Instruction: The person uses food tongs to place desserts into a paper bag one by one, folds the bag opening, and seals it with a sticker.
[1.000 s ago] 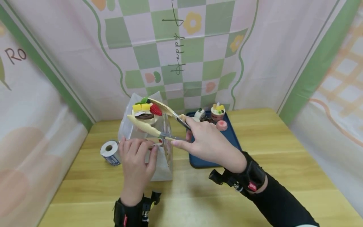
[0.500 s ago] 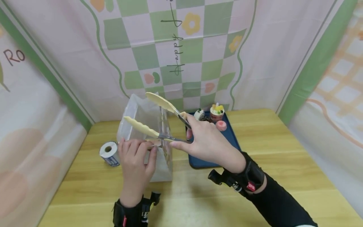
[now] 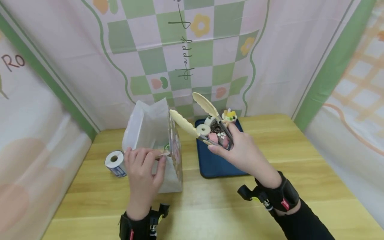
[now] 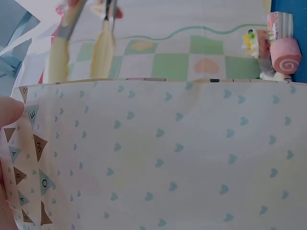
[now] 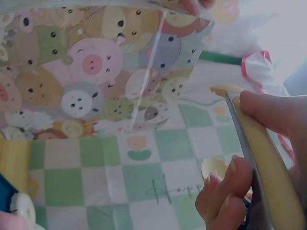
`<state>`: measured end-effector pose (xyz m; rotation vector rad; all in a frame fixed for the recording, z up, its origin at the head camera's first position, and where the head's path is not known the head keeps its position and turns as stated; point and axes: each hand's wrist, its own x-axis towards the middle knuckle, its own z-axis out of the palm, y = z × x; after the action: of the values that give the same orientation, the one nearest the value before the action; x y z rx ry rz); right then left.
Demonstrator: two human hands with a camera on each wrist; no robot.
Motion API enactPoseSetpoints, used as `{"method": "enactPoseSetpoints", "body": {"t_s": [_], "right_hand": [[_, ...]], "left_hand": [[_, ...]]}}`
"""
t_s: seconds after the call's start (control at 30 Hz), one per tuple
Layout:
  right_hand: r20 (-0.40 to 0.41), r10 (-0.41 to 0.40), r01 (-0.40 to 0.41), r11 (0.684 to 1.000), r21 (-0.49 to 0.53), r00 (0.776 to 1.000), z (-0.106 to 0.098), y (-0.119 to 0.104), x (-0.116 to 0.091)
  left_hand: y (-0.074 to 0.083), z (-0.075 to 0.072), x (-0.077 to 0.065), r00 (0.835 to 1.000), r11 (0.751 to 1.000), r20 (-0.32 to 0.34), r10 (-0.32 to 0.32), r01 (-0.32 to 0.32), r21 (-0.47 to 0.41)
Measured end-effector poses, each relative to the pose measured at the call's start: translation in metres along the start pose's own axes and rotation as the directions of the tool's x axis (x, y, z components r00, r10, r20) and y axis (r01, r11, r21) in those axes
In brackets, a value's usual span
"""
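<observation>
A white paper bag [image 3: 166,176] stands upright with its mouth open, cartoon animals [image 5: 91,62] printed on one side. At its near rim my left hand [image 3: 144,168] pinches the paper edge between thumb and fingers. My right hand [image 3: 246,153] grips tongs [image 3: 207,136] with cream scalloped tips and metal arms. The tong tips are spread apart with nothing between them, in the air between the bag and a blue tray [image 3: 216,166]. Down inside the bag a bit of green and white shows; the rest of the contents is hidden.
Several small toy-like pastries lie on the tray, among them a white ring [image 3: 203,129], a pink piece [image 3: 213,137] and a fruit-topped cup [image 3: 229,116]. A label roll [image 3: 115,163] stands left of the bag. A patterned curtain [image 3: 192,53] hangs behind the table.
The fruit-topped cake has left the tongs and dropped into the bag. My right hand has swung the spread tongs rightward, toward the tray. The left hand stays at the bag's rim.
</observation>
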<state>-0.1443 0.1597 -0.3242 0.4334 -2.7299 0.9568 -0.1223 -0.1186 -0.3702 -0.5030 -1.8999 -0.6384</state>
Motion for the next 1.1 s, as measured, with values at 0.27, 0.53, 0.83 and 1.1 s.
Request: {"method": "enactPoseSetpoints", "body": {"t_s": [0.27,0.53,0.83,1.1], "right_hand": [[0.027,0.102,-0.102,0.995,-0.015,0.994,0.005,0.026,-0.003],[0.057,0.171,-0.17,0.985,-0.017,0.984,0.012,0.044,-0.006],[0.068,0.238,-0.237,0.971,-0.025,0.969,0.019,0.056,-0.01],[0.076,0.255,-0.254,0.967,-0.021,0.964,0.027,0.069,-0.014]], "left_hand": [[0.001,0.0,-0.001,1.0,1.0,0.004,-0.01,0.01,-0.004],[-0.001,0.001,-0.002,1.0,1.0,0.006,-0.007,0.007,0.0],[-0.001,0.002,-0.002,1.0,1.0,0.003,-0.008,0.008,-0.004],[0.0,0.002,-0.003,1.0,1.0,0.005,-0.018,0.018,-0.005]]}}
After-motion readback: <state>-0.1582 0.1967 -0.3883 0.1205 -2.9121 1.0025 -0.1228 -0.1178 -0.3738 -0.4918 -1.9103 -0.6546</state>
